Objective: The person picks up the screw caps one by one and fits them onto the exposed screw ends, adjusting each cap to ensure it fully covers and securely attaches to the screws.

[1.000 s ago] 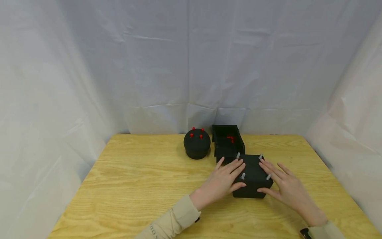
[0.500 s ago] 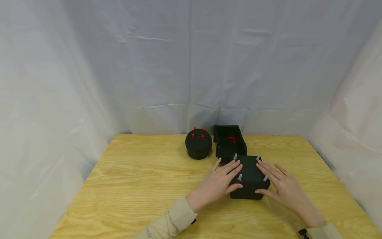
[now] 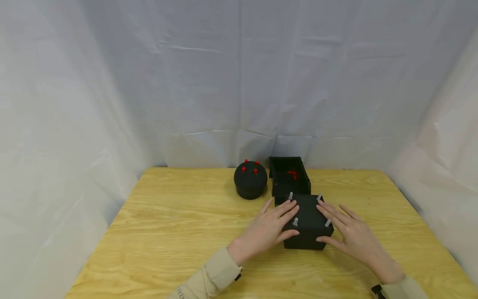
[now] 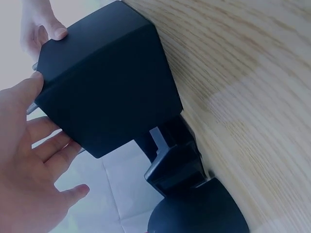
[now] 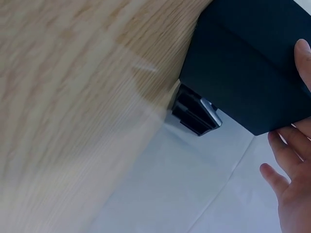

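- A black box [image 3: 305, 224] with four grey pegs [image 3: 295, 221] standing up from its top is seen on the wooden surface [image 3: 179, 232], directly ahead of the person and between the two hands.
- The box is flanked evenly: neither hand is clearly nearer, and each side is met by one hand. No marked long axis is shown; the top looks roughly square.
- The left hand [image 3: 266, 231] is laid against the box's left side, fingers straight and spread, fingertips on the top edge and thumb at the front corner.
- The right hand [image 3: 351, 237] is laid likewise on the right side, fingers extended, thumb at the lower front edge.
- Just behind the box, an open black tray [image 3: 289, 179] holding red pieces is seen, and a black dome [image 3: 250, 180] with red pins lies to its left.
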